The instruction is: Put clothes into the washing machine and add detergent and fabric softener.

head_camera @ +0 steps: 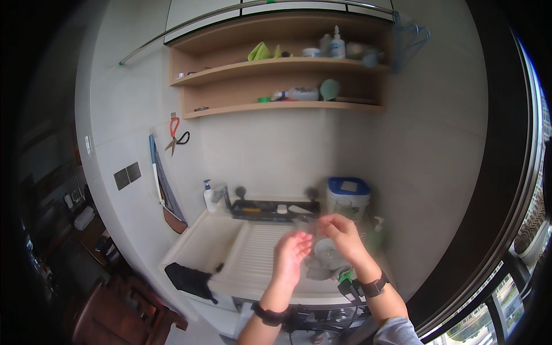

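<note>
Above the right half of a white laundry sink with a ribbed washboard [261,243], my two hands are raised close together. My left hand [291,254] has its fingers partly curled and apart, with no object visible in it. The thumb and fingertips of my right hand [343,235] are drawn together. A faint, see-through, blurred patch [305,224] shows by those fingertips; whether they grip it cannot be told. Below my right hand lie a clear round item [325,248] and a crumpled grey cloth [319,271], partly hidden by my arm.
A black tray [254,211] and a blue-lidded white bucket [348,194] stand behind. A pump bottle [210,198] is beside the faucet [224,194]. Black cloth [189,280] hangs over the sink's front edge. Scissors [174,136] hang left; wooden shelves [280,64] are above.
</note>
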Demonstrator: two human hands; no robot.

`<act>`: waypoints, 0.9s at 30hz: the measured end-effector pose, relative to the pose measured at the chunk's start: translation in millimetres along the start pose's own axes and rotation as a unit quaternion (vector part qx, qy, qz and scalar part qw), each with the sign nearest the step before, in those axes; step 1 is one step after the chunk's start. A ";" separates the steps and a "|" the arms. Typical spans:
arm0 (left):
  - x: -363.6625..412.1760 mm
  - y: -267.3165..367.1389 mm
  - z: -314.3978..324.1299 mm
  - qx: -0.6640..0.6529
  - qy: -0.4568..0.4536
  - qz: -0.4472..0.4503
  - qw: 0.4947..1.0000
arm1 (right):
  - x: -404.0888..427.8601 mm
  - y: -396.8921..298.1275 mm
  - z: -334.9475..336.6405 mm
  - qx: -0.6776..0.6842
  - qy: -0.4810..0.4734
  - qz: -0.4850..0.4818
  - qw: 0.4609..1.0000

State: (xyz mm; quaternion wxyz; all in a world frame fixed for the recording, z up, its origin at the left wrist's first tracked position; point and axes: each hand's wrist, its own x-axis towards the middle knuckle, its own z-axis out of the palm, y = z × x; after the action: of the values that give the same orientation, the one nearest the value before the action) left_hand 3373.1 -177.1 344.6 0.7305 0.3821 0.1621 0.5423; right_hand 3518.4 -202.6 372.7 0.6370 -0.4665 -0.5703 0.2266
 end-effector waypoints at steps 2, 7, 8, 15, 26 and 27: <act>10.2 0.9 6.7 0.011 0.022 0.004 1.000 | 15.9 4.4 -6.2 -0.015 -0.018 -0.012 1.000; 47.4 36.9 36.2 0.063 0.030 0.077 0.995 | 73.8 -27.4 -27.5 -0.026 -0.026 -0.069 0.997; 57.7 47.7 42.4 0.081 0.028 0.094 0.992 | 88.3 -40.6 -31.3 -0.051 -0.011 -0.088 0.995; 119.9 138.8 113.1 0.240 0.004 0.218 0.946 | 219.5 -134.4 -60.6 -0.268 0.084 -0.199 0.939; 219.1 244.2 138.1 0.334 0.032 0.326 0.884 | 351.4 -176.1 -50.9 -0.544 0.128 -0.295 0.775; 227.6 248.1 135.4 0.325 0.027 0.330 0.886 | 363.4 -176.8 -47.7 -0.553 0.122 -0.308 0.765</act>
State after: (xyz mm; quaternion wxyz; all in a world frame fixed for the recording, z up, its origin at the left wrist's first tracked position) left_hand 3377.2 9.4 655.8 0.3393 0.6145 0.2133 0.6795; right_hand 3609.8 -2.0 714.8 0.3691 -0.5611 -0.6270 -0.3949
